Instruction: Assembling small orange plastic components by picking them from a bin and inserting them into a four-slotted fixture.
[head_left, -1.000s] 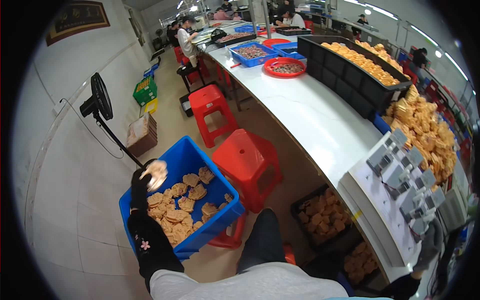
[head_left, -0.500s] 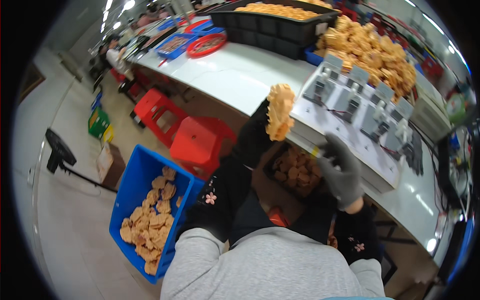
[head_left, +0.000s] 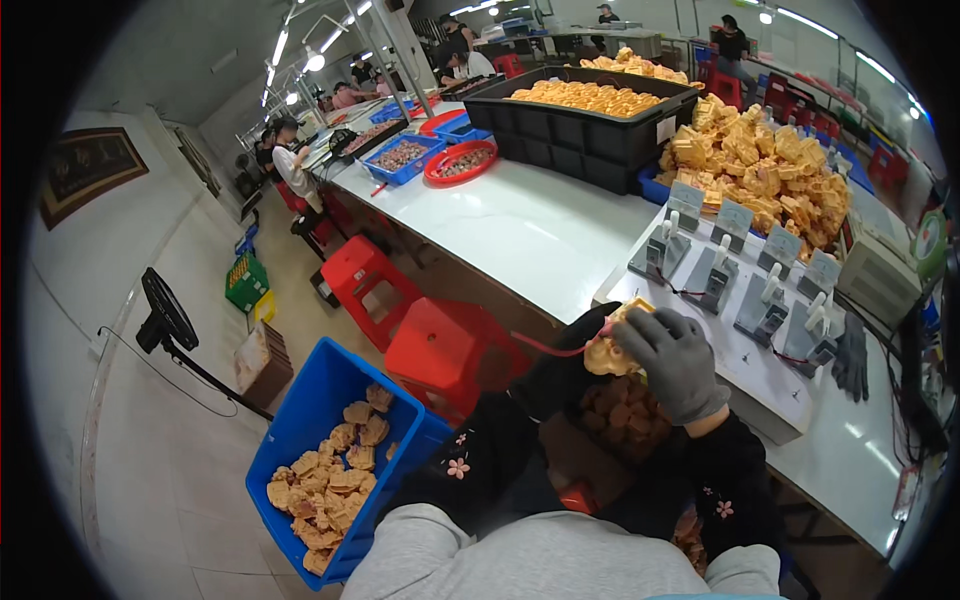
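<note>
An orange-tan moulded piece (head_left: 606, 354) with an uneven, ridged edge is between my hands in front of the table edge. My right hand (head_left: 672, 362), in a grey glove, has its fingers curled over the top of it. The dark-covered left hand (head_left: 574, 368) supports the piece from the left; its fingers are mostly hidden. A thin pinkish-red strip (head_left: 548, 347) sticks out leftward from the piece. Below, partly behind my hands, a dark container holds several brownish pieces (head_left: 622, 412).
A white box (head_left: 765, 400) with several grey toggle-clamp fixtures (head_left: 716, 274) stands on the white table (head_left: 510, 230). Beyond it are an orange heap (head_left: 765, 165) and a black crate (head_left: 560, 140). Left are a blue bin (head_left: 268, 455), red stools (head_left: 440, 345) and a fan (head_left: 168, 310).
The right hand has come from apart, fingers spread, onto the piece. The piece is lower and turned, with the red strip now showing. The view has tilted up.
</note>
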